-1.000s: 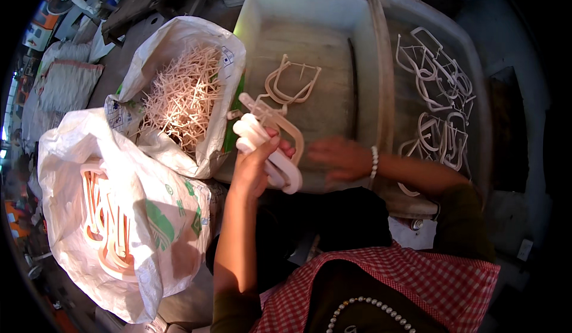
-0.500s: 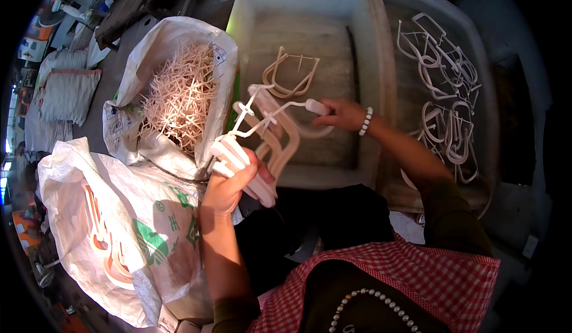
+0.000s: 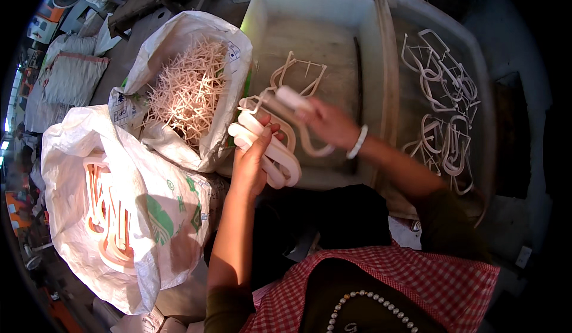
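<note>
My left hand (image 3: 253, 157) is closed round a bundle of pale pink, curved plastic handles (image 3: 279, 165), their rounded ends sticking out past the fingers. Thin branching sprue (image 3: 255, 103) shows just above that bundle. Slightly smeared by motion, my right hand (image 3: 335, 124) grips another pale plastic handle (image 3: 293, 98) by one end; its curved part hangs below, close to the bundle. Whether the sprue still joins that handle I cannot tell. Beyond both hands, a U-shaped moulded piece with sprue (image 3: 311, 88) lies in the white tub (image 3: 307, 20).
A woven sack (image 3: 136, 64) on the left is full of thin sprue scraps (image 3: 187, 94). Nearer stands a second sack (image 3: 170, 237) with curved handles (image 3: 110, 225) inside. Several moulded pieces (image 3: 447, 79) lie in the right tub (image 3: 485, 130). A dark rod (image 3: 358, 94) leans in the middle tub.
My right hand has moved left with its handle, closer to my left hand. My left hand has shifted slightly right and turned the bundle. The view has shifted a little.
</note>
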### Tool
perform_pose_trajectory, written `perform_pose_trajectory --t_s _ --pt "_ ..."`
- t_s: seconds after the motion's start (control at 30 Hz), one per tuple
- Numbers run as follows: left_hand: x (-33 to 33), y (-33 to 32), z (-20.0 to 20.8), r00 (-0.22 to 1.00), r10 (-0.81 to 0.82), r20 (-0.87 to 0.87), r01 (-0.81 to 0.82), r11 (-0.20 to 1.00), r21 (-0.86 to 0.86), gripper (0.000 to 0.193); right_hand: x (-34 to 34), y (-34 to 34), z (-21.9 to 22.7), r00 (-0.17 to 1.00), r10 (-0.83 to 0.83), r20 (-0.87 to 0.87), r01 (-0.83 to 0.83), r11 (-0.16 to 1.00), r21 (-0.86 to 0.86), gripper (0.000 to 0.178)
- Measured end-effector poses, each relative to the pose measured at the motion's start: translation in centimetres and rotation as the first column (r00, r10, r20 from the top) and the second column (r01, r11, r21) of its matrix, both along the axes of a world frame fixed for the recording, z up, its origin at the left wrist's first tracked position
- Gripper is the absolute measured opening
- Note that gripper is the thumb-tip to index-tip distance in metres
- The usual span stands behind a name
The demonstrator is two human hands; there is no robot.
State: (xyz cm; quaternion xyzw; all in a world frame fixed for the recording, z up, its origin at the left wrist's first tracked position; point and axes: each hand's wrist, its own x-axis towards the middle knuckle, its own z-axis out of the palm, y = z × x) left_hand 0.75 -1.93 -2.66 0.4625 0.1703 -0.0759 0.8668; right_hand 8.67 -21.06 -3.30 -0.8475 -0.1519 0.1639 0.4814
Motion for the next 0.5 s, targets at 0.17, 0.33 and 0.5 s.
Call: perform_pose_trajectory --t_s 0.17,0.33,0.5 --pt "-0.6 -1.2 -0.1 1.000 0.000 0.026 0.003 0.995 -0.101 0.044 -3.7 3.2 -1.9 0.987 0.103 0.123 -0.131 0.960 0.247 0.052" --pt "-0.5 -1.4 0.5 1.000 0.016 -0.008 -0.016 1.000 -0.021 0.035 -3.6 3.2 -1.8 0.966 0.110 -0.234 0.020 0.872 0.490 0.058" --pt "-1.8 -2.3 0.1 0.985 -0.159 0.061 0.116 0.888 0.445 0.033 1.6 2.3 0.3 0.392 0.447 -0.804 0.339 0.742 0.578 0.068"
